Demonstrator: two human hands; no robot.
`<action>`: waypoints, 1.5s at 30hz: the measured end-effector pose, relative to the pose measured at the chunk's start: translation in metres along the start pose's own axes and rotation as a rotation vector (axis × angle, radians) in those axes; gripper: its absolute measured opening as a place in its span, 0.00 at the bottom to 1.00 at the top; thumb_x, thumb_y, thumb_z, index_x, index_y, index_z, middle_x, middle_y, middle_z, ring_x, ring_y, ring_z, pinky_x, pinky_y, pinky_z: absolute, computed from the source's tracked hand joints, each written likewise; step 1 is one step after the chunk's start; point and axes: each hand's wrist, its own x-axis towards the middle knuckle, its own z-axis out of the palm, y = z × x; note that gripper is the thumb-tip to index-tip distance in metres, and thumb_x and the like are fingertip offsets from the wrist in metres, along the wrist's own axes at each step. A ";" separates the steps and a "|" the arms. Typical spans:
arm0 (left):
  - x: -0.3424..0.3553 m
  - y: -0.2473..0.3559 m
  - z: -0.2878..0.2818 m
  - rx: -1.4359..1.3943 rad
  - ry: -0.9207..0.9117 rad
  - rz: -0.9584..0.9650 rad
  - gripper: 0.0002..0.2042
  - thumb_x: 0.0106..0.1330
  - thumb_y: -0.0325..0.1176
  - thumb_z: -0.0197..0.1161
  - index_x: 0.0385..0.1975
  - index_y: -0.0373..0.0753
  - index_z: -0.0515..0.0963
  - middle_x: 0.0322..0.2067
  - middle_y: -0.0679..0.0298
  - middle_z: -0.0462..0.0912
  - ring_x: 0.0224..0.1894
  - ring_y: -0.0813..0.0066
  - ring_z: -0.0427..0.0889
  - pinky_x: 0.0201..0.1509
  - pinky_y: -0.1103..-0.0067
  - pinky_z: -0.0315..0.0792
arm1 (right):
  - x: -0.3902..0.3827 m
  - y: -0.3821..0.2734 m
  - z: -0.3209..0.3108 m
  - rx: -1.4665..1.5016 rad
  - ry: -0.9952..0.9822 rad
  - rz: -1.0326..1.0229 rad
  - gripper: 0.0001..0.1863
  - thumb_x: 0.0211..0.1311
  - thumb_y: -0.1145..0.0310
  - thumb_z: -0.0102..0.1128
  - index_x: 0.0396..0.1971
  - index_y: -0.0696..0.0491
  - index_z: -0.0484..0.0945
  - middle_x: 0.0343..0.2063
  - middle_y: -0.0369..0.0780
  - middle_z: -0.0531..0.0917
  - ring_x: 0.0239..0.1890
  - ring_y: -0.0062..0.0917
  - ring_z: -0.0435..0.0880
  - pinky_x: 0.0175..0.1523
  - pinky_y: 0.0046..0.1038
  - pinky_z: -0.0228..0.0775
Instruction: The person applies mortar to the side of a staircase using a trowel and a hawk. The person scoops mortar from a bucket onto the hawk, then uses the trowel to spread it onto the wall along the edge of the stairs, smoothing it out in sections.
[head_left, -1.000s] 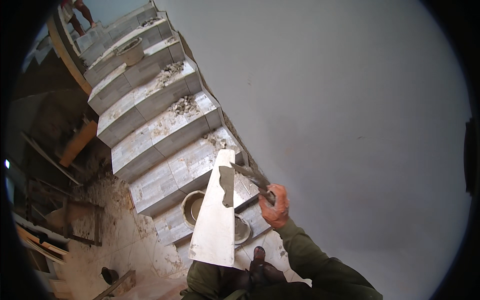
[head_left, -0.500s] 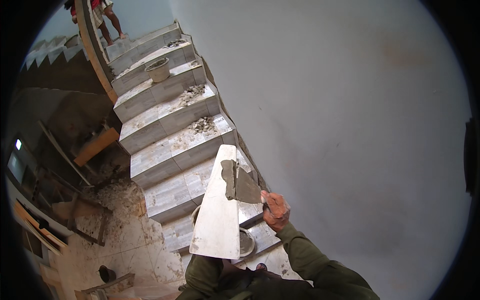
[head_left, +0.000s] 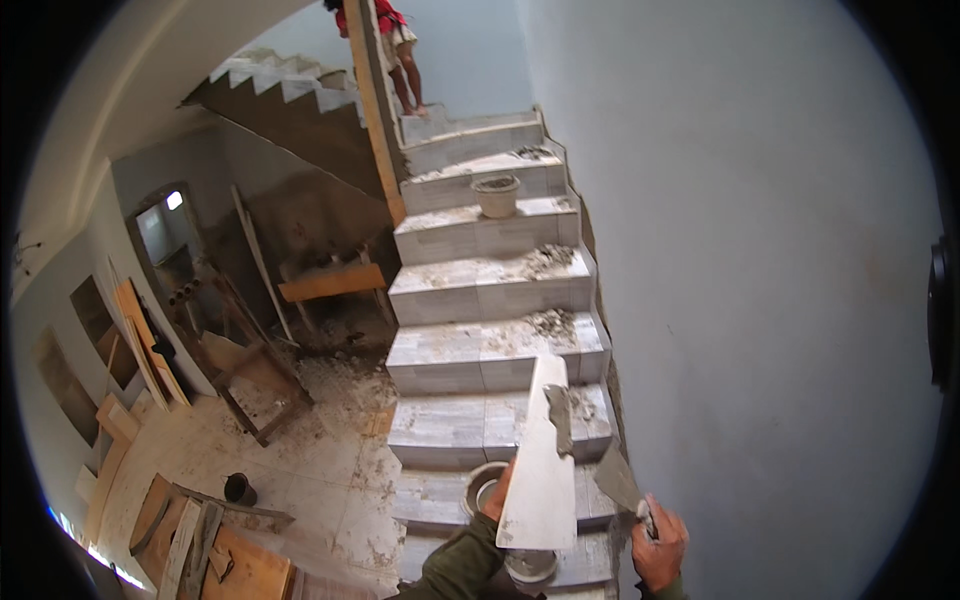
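Observation:
My left hand (head_left: 497, 492) holds up a long, tapered white mortar board (head_left: 535, 495) from behind, most of its fingers hidden. Grey mortar (head_left: 559, 420) clings in a lump to the board's right edge. Between the board and the wall, my right hand (head_left: 660, 548) is closed round the handle of a pointing trowel (head_left: 617, 478). The trowel's grey, smeared blade points up and left, apart from the board. A round bucket (head_left: 470, 490) stands beside my left hand, and another bucket (head_left: 530, 570) shows partly below the board.
Tiled stairs (head_left: 435, 345) climb ahead, bearing rubble piles (head_left: 550, 325) and a mortar bucket (head_left: 496, 200). A smooth wall (head_left: 760, 300) runs along the right. Another person (head_left: 405, 60) stands at the top by a wooden post (head_left: 375, 120). Lower left are planks (head_left: 185, 545) and a dark bucket (head_left: 238, 489).
The trowel has come off the board to the right, leaving mortar on the board's edge. The view has turned, and my left hand now shows beside the board.

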 end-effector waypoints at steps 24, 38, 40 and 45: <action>0.003 -0.015 -0.022 0.433 0.217 0.059 0.26 0.68 0.52 0.42 0.56 0.37 0.65 0.50 0.57 0.74 0.50 0.63 0.76 0.55 0.67 0.70 | 0.022 -0.038 0.002 -0.258 -0.044 -0.066 0.28 0.42 0.73 0.63 0.51 0.48 0.75 0.28 0.37 0.73 0.30 0.31 0.72 0.35 0.33 0.66; -0.020 -0.035 -0.022 0.184 0.148 0.012 0.24 0.64 0.49 0.48 0.55 0.40 0.67 0.48 0.59 0.75 0.47 0.63 0.77 0.52 0.71 0.72 | 0.005 -0.027 0.061 -0.034 0.196 -0.120 0.30 0.38 0.81 0.62 0.50 0.55 0.75 0.32 0.40 0.76 0.33 0.34 0.73 0.39 0.31 0.65; -0.020 -0.038 -0.023 0.194 0.178 0.010 0.24 0.63 0.48 0.49 0.54 0.39 0.67 0.47 0.60 0.75 0.46 0.63 0.77 0.51 0.71 0.72 | 0.001 -0.021 0.064 -0.028 0.193 -0.105 0.29 0.39 0.81 0.61 0.50 0.56 0.74 0.33 0.40 0.77 0.34 0.34 0.73 0.40 0.31 0.65; -0.025 -0.032 -0.039 0.248 0.302 -0.012 0.23 0.63 0.47 0.50 0.53 0.39 0.68 0.46 0.60 0.76 0.45 0.64 0.77 0.50 0.72 0.73 | -0.013 -0.005 0.067 0.058 0.194 0.039 0.26 0.44 0.81 0.60 0.50 0.57 0.74 0.35 0.43 0.77 0.34 0.35 0.74 0.41 0.32 0.67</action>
